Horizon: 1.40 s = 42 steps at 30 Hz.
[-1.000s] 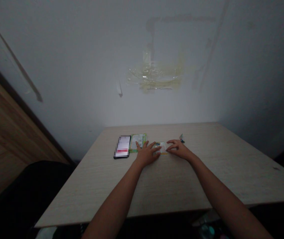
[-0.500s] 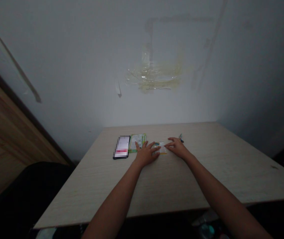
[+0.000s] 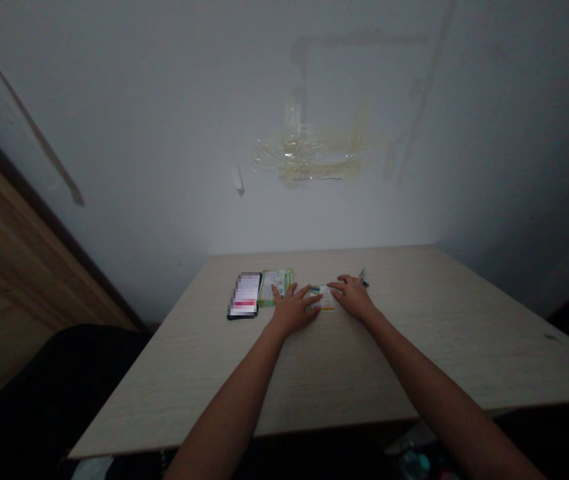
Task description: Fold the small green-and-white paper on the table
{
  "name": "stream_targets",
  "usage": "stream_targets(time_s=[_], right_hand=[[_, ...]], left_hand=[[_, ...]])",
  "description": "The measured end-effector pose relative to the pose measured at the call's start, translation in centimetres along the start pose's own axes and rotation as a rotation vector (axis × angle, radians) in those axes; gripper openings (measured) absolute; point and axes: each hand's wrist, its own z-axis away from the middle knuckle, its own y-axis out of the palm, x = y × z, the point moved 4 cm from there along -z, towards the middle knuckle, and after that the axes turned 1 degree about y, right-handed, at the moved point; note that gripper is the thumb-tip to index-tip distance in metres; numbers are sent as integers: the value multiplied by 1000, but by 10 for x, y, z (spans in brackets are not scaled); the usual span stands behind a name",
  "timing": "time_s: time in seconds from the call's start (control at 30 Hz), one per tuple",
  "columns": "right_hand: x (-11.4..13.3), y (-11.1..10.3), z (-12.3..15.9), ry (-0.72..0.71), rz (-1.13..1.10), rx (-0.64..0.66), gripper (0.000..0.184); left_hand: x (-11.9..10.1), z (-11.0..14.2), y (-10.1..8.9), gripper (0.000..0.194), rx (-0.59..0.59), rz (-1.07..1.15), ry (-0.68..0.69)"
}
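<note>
A small printed paper (image 3: 326,300), white with a yellow lower edge, lies flat on the table. My left hand (image 3: 294,311) is spread over its left side, fingers apart, hiding part of it. The fingertips of my right hand (image 3: 353,295) reach the paper's upper right edge; these fingers are stretched out too. Left of my left hand lies a green and white printed packet (image 3: 275,283), its near corner partly behind the thumb side. Just beyond my right hand sits a small crumpled scrap (image 3: 363,275), partly hidden.
A phone (image 3: 243,295) with its screen blurred out lies left of the packet. The pale wooden table (image 3: 344,380) backs onto a wall (image 3: 164,133) bearing peeling clear tape (image 3: 309,157). A dark chair-like shape (image 3: 74,373) stands at the left.
My right hand has shifted slightly left, its fingers nearer the paper's upper edge. My left hand, the packet and the phone stay in place.
</note>
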Motion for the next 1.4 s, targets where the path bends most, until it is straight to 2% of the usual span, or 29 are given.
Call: stream_targets(time_s=[0.67, 0.87, 1.17, 1.4], right_hand=[[-5, -1, -1, -36, -49, 12, 36], [-7, -3, 1, -63, -78, 91, 42], [-16, 2, 6, -90, -143, 245, 64], [-16, -1, 9, -105, -170, 287, 68]], left_hand=[[0, 0, 1, 41, -15, 12, 0], [1, 0, 3, 41, -16, -1, 1], [2, 2, 3, 43, -34, -15, 13], [1, 2, 3, 42, -44, -11, 8]])
